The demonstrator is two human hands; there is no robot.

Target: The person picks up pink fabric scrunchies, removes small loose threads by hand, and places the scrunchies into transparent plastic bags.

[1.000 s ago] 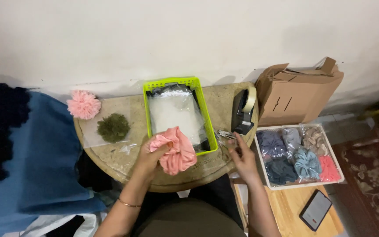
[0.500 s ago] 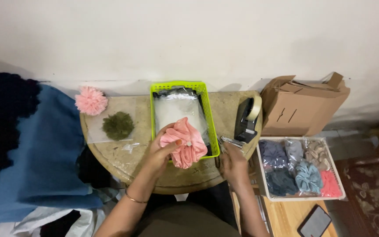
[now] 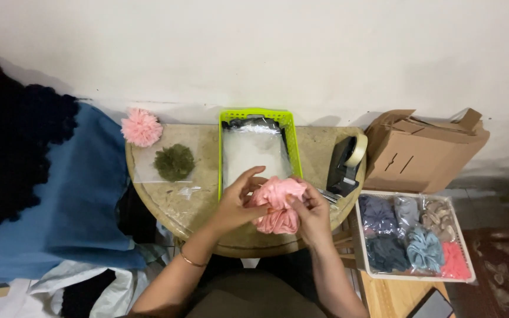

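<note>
The pink scrunchie (image 3: 276, 204) is now pinched by both the left hand (image 3: 234, 202) and the right hand (image 3: 310, 215), which was brought over from the surface (image 3: 195, 206).

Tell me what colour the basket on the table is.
Bright lime green basket, seen clearly in the head view.

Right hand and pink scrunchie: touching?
Touching. Head view shows the right hand's fingers pinching the pink scrunchie; the left hand grips its other side.

brown cardboard box (image 3: 422, 150) right, clear bags (image 3: 253, 150) in green basket (image 3: 224, 147)
</note>
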